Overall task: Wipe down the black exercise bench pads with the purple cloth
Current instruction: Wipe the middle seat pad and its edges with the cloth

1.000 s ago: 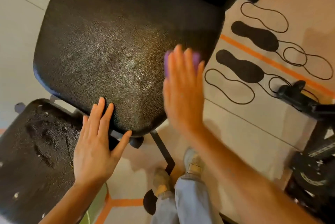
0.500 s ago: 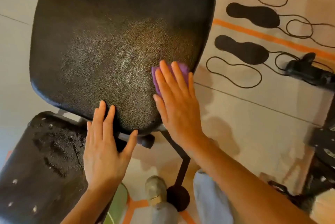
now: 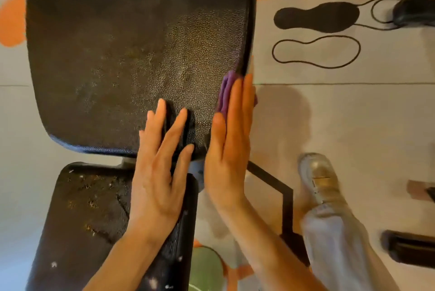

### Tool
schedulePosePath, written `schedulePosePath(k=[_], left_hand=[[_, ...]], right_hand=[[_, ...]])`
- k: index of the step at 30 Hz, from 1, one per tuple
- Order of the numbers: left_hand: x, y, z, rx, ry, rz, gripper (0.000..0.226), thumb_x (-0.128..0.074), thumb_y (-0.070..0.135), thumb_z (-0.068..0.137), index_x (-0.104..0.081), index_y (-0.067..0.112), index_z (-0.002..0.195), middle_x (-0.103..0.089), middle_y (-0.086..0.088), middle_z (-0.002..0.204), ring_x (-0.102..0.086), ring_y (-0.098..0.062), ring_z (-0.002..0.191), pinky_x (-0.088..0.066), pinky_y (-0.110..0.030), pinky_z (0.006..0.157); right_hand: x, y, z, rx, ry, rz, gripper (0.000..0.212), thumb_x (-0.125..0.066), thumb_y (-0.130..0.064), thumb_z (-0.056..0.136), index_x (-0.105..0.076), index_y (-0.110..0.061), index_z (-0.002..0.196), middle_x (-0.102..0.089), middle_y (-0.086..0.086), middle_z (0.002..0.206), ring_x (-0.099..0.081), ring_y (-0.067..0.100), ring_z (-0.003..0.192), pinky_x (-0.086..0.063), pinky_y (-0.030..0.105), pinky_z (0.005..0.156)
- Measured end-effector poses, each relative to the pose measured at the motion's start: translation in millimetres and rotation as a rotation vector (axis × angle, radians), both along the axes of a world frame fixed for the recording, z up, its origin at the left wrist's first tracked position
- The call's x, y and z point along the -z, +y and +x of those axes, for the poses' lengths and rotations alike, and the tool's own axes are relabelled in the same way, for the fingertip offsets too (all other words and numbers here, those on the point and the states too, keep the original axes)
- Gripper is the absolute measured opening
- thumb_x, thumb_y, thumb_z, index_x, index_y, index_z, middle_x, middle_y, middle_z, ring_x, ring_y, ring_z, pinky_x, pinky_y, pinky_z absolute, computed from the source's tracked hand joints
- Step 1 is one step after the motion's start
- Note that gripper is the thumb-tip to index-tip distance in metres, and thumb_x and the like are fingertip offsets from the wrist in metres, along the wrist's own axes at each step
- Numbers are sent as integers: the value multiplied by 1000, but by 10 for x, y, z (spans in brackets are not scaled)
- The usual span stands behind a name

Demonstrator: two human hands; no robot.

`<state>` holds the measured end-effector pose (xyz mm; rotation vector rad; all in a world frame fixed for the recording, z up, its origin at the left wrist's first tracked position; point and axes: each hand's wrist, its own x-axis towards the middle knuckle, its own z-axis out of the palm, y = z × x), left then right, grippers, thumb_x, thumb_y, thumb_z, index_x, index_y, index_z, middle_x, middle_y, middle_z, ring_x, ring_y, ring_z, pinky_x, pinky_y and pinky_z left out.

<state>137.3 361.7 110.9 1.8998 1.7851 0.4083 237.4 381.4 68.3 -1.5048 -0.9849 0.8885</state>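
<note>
The purple cloth (image 3: 225, 93) is mostly hidden under the right hand (image 3: 227, 147), whose flat, straight fingers press it against the right edge of the large black bench pad (image 3: 131, 50); only a folded strip shows. The left hand (image 3: 157, 173) lies flat with fingers spread on that pad's near edge, its grip released, covering part of the smaller speckled pad (image 3: 94, 220) below. Right of the large pad, a sneaker (image 3: 320, 177) stands by the black frame bar (image 3: 275, 184) on a floor printed with footprint marks (image 3: 316, 17).

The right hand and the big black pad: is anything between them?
Yes, the purple cloth, pressed by the right hand against the pad's right edge, in the head view.
</note>
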Motion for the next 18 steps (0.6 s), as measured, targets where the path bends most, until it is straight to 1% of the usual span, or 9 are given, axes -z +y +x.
schedulePosePath(k=[3,4,5,8,10,12,15,16,18], left_hand=[[37,140,-19,133,9,-8,48,-44,20,103,-34,27,150,-12,17,163,-5,-9,153,-6,-31,124],[34,159,-13,133,13,-18,49,-45,20,102,-34,31,148,-12,14,164,-5,-8,153,-7,-29,123],[25,168,-4,124,12,-29,50,-45,19,101,-34,35,147,-12,13,164,-4,-6,152,-7,-29,123],[-9,158,24,127,23,-28,50,-43,21,100,-33,39,146,-11,15,164,-3,-2,151,-7,-31,122],[-2,153,29,128,40,-19,50,-42,21,100,-33,38,146,-11,15,164,-2,0,151,-5,-28,122],[10,156,35,128,49,-23,51,-43,19,100,-33,39,146,-11,16,164,-1,1,151,-4,-26,122],[14,152,30,123,28,-30,51,-45,17,102,-32,39,146,-11,15,164,-4,-2,151,-8,-31,122],[15,155,32,122,30,-27,49,-45,18,103,-32,40,146,-11,15,164,-5,-3,152,-9,-33,122],[14,148,36,116,34,-25,49,-43,21,101,-32,41,145,-11,15,164,-7,-4,152,-10,-35,121]], right_hand=[[9,-522,-265,-57,24,-10,54,-24,-35,104,-1,-28,152,1,-15,161,-2,13,149,-14,36,121],[12,-524,-268,-77,30,-6,53,-22,-36,104,2,-37,151,3,-20,160,-1,11,149,-13,36,121],[31,-414,-216,-82,19,4,53,-23,-36,104,2,-39,150,4,-21,159,-1,10,149,-12,34,121],[47,283,143,-24,55,15,51,-27,-26,104,-10,-21,152,-8,-5,161,-7,-1,145,-11,11,114],[40,563,285,16,127,5,52,-29,-23,104,-12,-15,153,-12,-4,161,-10,-8,141,-14,3,108],[25,294,148,-1,167,-7,53,-31,-23,104,-12,-16,153,-11,-5,161,-9,-2,145,-14,14,115],[30,-478,-153,-106,-24,20,56,-35,-17,103,-11,-17,153,-6,-5,162,-8,15,149,-14,34,121],[80,-534,-164,-130,-40,34,58,-35,-17,103,-7,-20,153,-2,-7,162,-6,16,149,-14,37,121],[111,-200,-13,-121,16,26,57,-31,-18,103,-4,-22,153,2,-9,162,-2,14,149,-14,38,121]])
